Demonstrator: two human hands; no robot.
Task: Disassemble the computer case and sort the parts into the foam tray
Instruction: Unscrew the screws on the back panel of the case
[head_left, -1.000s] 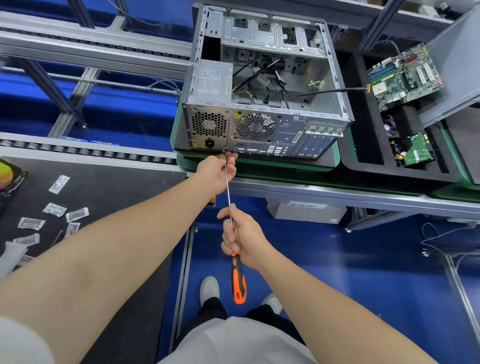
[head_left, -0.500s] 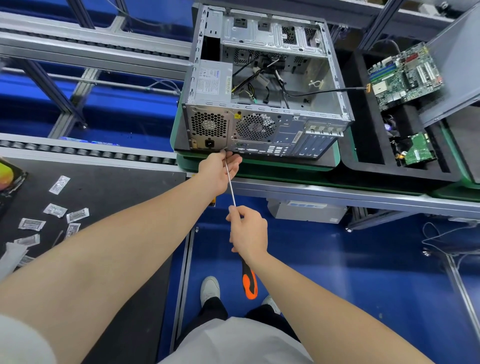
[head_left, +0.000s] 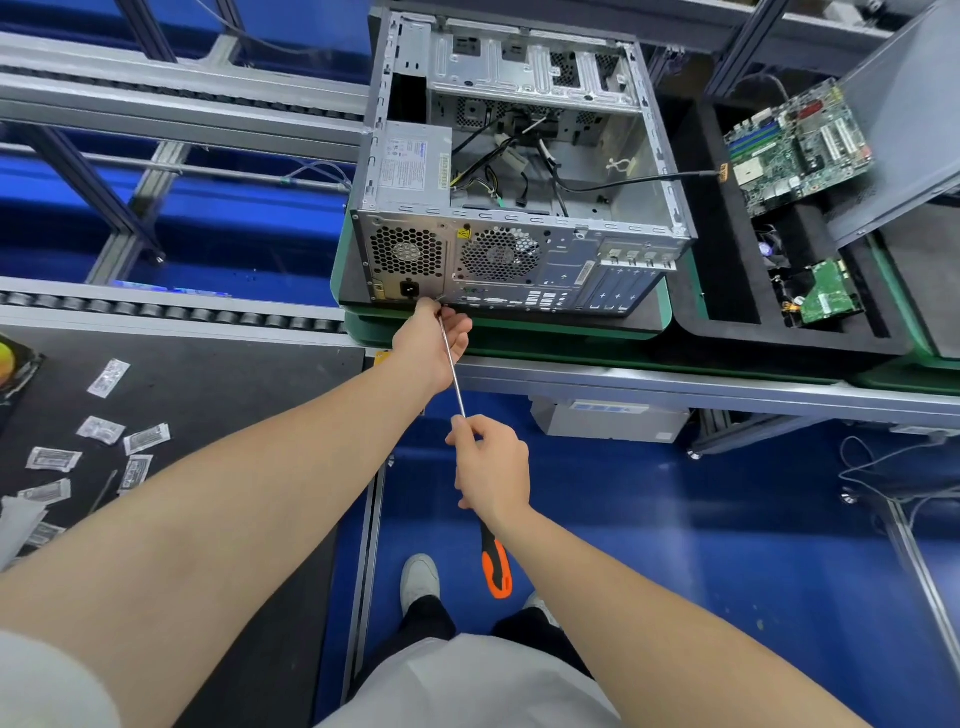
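A blue floor is seen beneath grey conveyor rails. The lower left is filled by a black counter strewn with small sachets. The case, its side open, is set on a green pallet at upper centre. The foam tray lies just right of it, holding a motherboard, and is cut off at the right edge. The screwdriver is clasped by the right grip. Its shaft is pinched by the left grip at the case's lower rear edge, where the tip is hidden.
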